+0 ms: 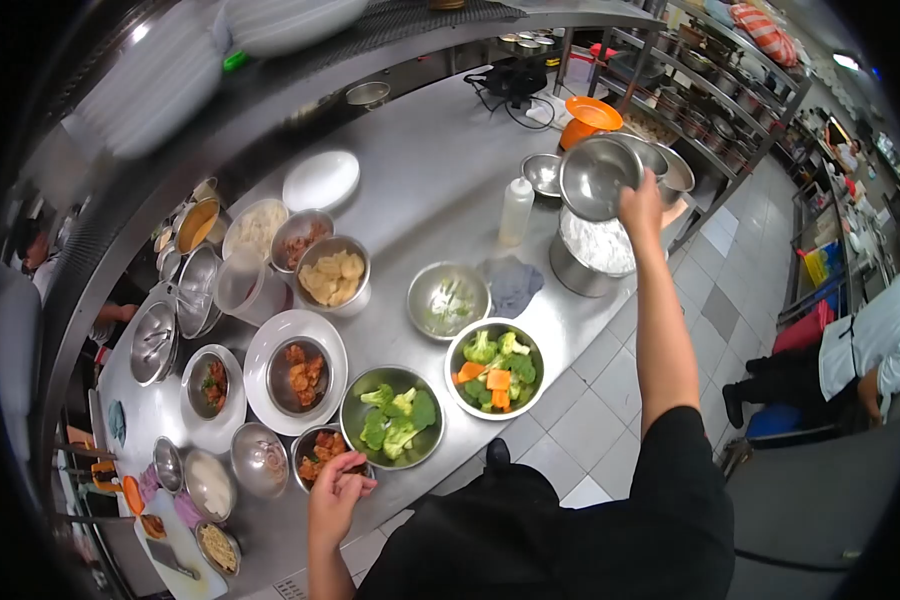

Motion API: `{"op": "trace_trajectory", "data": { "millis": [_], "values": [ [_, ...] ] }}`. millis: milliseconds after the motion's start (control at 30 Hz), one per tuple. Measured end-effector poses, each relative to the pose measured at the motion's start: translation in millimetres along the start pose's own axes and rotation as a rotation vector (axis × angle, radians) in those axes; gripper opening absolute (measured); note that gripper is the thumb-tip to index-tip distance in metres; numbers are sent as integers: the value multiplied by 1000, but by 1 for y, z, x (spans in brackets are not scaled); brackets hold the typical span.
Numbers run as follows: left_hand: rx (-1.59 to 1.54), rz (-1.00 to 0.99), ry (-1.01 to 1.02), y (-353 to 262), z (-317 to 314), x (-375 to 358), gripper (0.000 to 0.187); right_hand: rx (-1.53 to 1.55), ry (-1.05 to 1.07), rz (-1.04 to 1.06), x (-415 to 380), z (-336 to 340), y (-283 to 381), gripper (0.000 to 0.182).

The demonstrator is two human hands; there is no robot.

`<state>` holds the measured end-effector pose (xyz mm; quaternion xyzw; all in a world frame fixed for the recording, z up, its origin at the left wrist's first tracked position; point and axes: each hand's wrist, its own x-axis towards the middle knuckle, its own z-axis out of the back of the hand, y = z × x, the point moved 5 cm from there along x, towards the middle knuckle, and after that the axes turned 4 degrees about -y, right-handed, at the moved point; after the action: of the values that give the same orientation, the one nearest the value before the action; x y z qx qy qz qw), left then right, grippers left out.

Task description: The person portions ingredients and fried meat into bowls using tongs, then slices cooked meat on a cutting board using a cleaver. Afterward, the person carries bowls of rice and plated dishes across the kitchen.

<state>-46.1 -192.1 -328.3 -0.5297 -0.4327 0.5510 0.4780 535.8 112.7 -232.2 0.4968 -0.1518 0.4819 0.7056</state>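
Kitchen steel gleams all around, and from where I stand the long tabletop [410, 200] is crowded with dishes, its near right edge giving onto a tiled floor [582, 425]. One bare right hand [642, 208] has a metal bowl [595, 185] raised over the far side of a deep pot [580, 272] of white powder [604, 246]; the bowl tilts so that its hollow shows, and it looks empty to me. Those fingers pinch its rim on the right side only, so I'd advise a firm grip, a steady wrist and slow movement, since a knock against the pot could puff powder about. By the near edge, the left hand [338, 490] hangs beside some reddish fried pieces [322, 450], fingers loosely bent and slightly apart, nothing visible between them; whether they touch that dish I can't tell. Just left of the pot, a squeeze bottle [516, 215] stands upright and looks easy to topple, with a crumpled grey cloth [513, 287] nearer. Broccoli [398, 425] and mixed vegetables [495, 370] sit between the two hands, where a low sweep could catch them. Farther right, across the floor, a co-worker [865, 340] stands well apart.
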Motion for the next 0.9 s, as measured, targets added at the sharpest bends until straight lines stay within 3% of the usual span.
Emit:
{"op": "trace_trajectory", "data": {
  "millis": [100,233,300,367,400,433,500,533,600,700,867,900],
  "values": [
    [17,54,-74,-9,-19,-2,33,-123,200,-153,46,-91,-16,51],
    [40,89,-159,-11,-26,-16,33,3,414,-439,56,-190,-59,37],
    [36,169,-276,-1,-15,-34,34,-134,330,-342,51,-185,-58,34],
    [41,259,-325,17,-11,-66,30,-189,431,-284,44,-186,-58,36],
    [58,334,-334,28,-9,-85,28,-260,471,-131,48,-191,-66,44],
    [42,344,-381,43,-4,-106,28,-276,469,-53,48,-189,-65,51],
    [-83,462,-260,93,-13,-152,31,-175,436,116,33,-155,-46,50],
    [-115,521,-289,115,-20,-171,40,-25,383,110,23,-132,-37,48],
    [-188,592,-405,173,-36,-209,38,198,432,93,-3,-96,-18,43],
    [-285,724,-592,260,-60,-269,35,645,534,-15,-67,-33,36,39],
    [-154,829,-584,364,-64,-368,34,940,866,-121,-232,44,161,26],
    [-128,849,-585,382,-60,-390,34,981,964,-41,-263,56,192,20]
  ]
}}
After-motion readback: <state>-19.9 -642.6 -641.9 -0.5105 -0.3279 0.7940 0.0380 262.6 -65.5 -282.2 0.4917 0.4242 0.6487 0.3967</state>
